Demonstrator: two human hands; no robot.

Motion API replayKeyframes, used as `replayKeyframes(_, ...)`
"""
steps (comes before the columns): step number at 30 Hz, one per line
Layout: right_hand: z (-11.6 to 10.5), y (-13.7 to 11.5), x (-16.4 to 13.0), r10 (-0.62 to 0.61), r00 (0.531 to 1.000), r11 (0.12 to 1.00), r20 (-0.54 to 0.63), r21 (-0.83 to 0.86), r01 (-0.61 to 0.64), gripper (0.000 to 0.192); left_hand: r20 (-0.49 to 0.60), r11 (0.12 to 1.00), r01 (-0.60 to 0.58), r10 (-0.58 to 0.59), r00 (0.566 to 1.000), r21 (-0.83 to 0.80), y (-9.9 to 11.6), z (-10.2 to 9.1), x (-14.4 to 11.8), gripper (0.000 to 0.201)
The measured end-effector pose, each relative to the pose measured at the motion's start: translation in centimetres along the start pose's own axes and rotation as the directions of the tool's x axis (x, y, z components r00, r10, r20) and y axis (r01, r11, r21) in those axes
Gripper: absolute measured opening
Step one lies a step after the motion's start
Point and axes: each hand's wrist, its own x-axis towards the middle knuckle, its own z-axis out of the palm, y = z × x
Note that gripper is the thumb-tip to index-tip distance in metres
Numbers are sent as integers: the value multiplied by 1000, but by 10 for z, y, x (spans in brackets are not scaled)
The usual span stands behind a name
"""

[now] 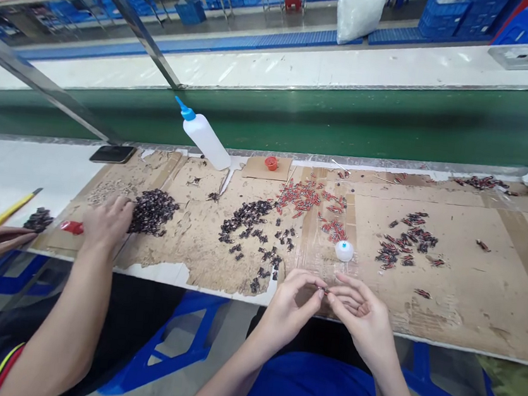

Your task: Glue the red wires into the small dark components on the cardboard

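I've got both hands at the near edge of the table [469, 323], left hand [290, 304] and right hand [365, 316] meeting fingertip to fingertip. A tiny dark part [325, 289] sits pinched right between them, each grip closed on it, just below the white cap [344, 250]

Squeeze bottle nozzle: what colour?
Blue, on a white squeeze bottle lying tilted on the bench; nozzle shows best in the head view.

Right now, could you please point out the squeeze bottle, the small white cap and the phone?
squeeze bottle [206, 140]: head view, its white body.
small white cap [344, 251]: head view, its top.
phone [112, 153]: head view, its dark screen.
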Motion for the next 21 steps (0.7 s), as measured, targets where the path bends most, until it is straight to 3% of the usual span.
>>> replayKeyframes(10, 10, 2, -6, -160, 986, 987, -52, -15, 159, 43, -92, 1000, -19, 19, 996, -4, 9, 7, -8, 9)
replayKeyframes(16, 2, -2, -4, -217, 975, 973, 45, -75, 220, 35, -86, 998, -61, 63, 994, 30, 11, 6, -11, 10)
replayKeyframes(19, -6, -5, -6, -323, 940, 912, 109, -230, 340, 19, -42, 988, -140, 143, 989, 64, 13, 11, -8, 9)
replayKeyframes(21, -11, -6, -9, -437, 891, 827, 124, -333, 452, 11, -11, 971, -218, 220, 975, 101, 16, 17, -4, 8)
